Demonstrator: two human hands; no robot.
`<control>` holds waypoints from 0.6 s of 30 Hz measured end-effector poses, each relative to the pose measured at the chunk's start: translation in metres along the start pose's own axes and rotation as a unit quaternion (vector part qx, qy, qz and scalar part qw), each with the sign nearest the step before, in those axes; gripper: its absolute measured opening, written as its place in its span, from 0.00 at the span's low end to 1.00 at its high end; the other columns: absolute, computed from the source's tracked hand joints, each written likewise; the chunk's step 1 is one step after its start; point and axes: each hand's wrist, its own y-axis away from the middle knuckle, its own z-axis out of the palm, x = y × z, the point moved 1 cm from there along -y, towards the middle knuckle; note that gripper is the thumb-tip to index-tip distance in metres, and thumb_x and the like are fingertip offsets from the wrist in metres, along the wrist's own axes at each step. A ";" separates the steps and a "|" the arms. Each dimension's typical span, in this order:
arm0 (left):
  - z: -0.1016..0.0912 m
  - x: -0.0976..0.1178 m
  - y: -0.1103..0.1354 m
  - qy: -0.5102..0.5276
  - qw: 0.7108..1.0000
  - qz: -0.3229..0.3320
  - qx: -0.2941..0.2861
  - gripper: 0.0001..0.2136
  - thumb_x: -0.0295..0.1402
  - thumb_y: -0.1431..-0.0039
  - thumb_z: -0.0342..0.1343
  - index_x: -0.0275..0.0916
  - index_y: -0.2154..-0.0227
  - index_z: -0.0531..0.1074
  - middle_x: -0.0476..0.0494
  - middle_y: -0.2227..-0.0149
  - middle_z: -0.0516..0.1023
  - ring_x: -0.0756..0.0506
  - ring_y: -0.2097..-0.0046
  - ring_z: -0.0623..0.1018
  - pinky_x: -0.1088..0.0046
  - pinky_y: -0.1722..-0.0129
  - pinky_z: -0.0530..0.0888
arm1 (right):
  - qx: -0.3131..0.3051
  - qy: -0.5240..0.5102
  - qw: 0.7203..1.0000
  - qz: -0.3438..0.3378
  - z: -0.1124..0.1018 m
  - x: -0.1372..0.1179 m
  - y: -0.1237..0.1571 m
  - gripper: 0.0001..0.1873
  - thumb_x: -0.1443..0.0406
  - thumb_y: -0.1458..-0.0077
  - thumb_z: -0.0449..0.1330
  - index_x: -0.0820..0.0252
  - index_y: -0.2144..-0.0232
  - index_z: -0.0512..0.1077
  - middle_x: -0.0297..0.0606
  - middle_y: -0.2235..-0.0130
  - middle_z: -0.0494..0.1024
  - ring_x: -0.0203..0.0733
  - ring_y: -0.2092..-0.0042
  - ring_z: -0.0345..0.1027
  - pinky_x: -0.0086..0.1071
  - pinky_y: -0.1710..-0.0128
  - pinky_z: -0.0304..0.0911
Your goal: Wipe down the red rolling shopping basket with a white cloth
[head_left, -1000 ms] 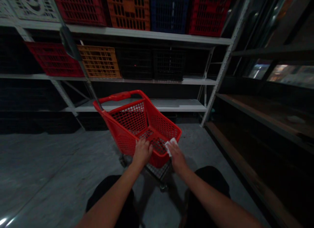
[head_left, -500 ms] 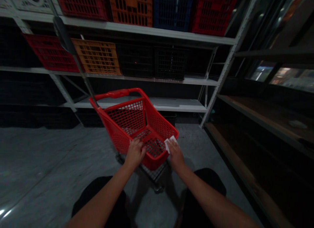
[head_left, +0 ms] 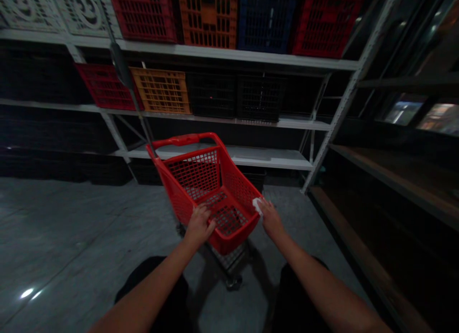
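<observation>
At our far left, 2 white crates (head_left: 88,13) stand on the upper shelf (head_left: 150,48) of a metal rack. Below them, a red crate (head_left: 105,87) sits on the middle shelf, partly behind a slanting pole (head_left: 122,65) that runs down to the left end of the cart handle (head_left: 186,140). Next along that shelf comes a yellow crate (head_left: 161,91), then 2 black crates (head_left: 211,96) (their outlines are hard for us to make out in the dim light).

Our left hand (head_left: 199,225) has its grip curled over the near left rim of the red plastic shopping cart (head_left: 224,201), which stands on the grey floor (head_left: 89,237) directly before our knees, its latticed basket turned toward us. Under the basket, a front caster (head_left: 234,281) shows. At the basket's right front corner, a crumpled white cloth (head_left: 257,205) is pinched in the grip of our right hand (head_left: 271,218), against the rim. Farther right, the rack's perforated upright (head_left: 335,118) rises, and beyond it we have dark shelving with brown boards (head_left: 394,177).
</observation>
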 end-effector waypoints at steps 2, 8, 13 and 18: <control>0.000 0.003 -0.001 0.006 1.000 -0.001 0.005 0.08 0.35 0.46 0.47 0.38 0.75 0.67 0.42 0.65 0.70 0.42 0.48 0.66 0.60 0.48 0.65 | 0.017 0.000 1.000 0.023 0.002 0.002 0.000 0.25 0.73 0.44 0.45 0.59 0.44 0.59 0.44 0.45 0.66 0.44 0.41 0.52 0.51 0.44 0.51; -0.003 0.000 -0.001 0.022 1.000 0.009 0.006 0.08 0.33 0.48 0.46 0.38 0.75 0.68 0.41 0.65 0.71 0.41 0.48 0.66 0.59 0.49 0.66 | 0.007 -0.064 0.995 -0.074 0.004 -0.070 0.039 0.28 0.75 0.44 0.42 0.60 0.41 0.54 0.42 0.42 0.60 0.41 0.38 0.45 0.46 0.42 0.51; -0.022 -0.021 0.002 0.030 0.999 0.005 -0.034 0.09 0.33 0.50 0.44 0.39 0.76 0.69 0.42 0.65 0.73 0.42 0.49 0.67 0.60 0.49 0.67 | -0.050 -0.068 0.992 -0.095 -0.002 -0.065 0.056 0.30 0.75 0.46 0.44 0.58 0.41 0.54 0.40 0.41 0.59 0.42 0.38 0.46 0.46 0.42 0.50; -0.044 -0.025 0.002 -0.061 0.991 -0.021 -0.116 0.09 0.31 0.50 0.44 0.39 0.78 0.69 0.43 0.67 0.74 0.42 0.51 0.69 0.56 0.46 0.62 | 0.060 -0.073 0.995 0.041 -0.024 -0.009 0.026 0.35 0.80 0.53 0.41 0.54 0.43 0.57 0.36 0.44 0.64 0.40 0.40 0.51 0.50 0.41 0.49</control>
